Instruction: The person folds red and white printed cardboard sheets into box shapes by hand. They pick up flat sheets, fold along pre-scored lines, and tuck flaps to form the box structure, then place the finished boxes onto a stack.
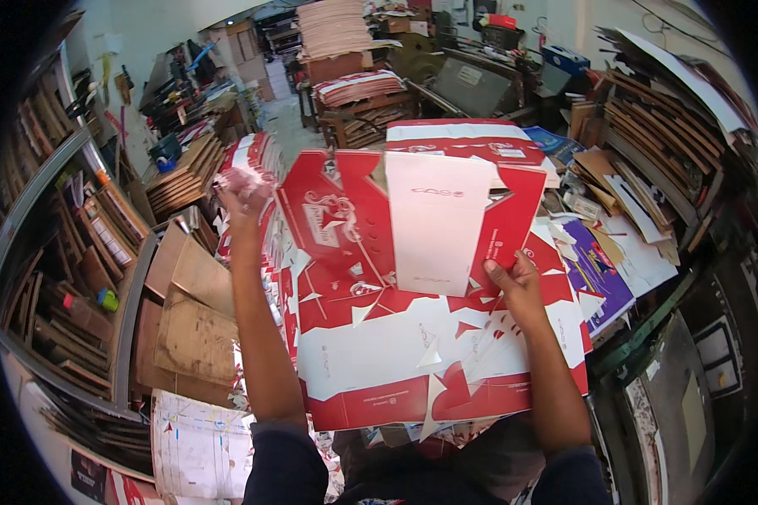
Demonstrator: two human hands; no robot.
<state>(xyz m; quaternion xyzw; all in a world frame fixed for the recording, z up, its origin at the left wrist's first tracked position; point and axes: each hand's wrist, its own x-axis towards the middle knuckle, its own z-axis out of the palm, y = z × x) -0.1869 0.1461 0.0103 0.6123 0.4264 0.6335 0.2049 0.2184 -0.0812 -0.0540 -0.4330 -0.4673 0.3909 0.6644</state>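
My right hand [518, 286] pinches the lower right edge of a die-cut cardboard box blank [440, 225], with the thumb on its front. The blank stands tilted up, with a white middle panel and red printed panels at both sides. Beneath it lies a pile of red and white printed cardboard sheets [370, 362], scattered with torn triangular offcuts [429, 349]. Off to the left, my left hand [244, 192] is raised near another red and white stack. Motion smears its fingers, so whether it holds anything is unclear.
Another stack of red printed sheets [463, 130] stands behind the blank. Wooden boards [195, 328] lean beside a metal shelf [135, 337] on the left. To the right are a purple printed sheet [596, 269] and piled boards [665, 143]. A tall paper stack [335, 29] rises at the back.
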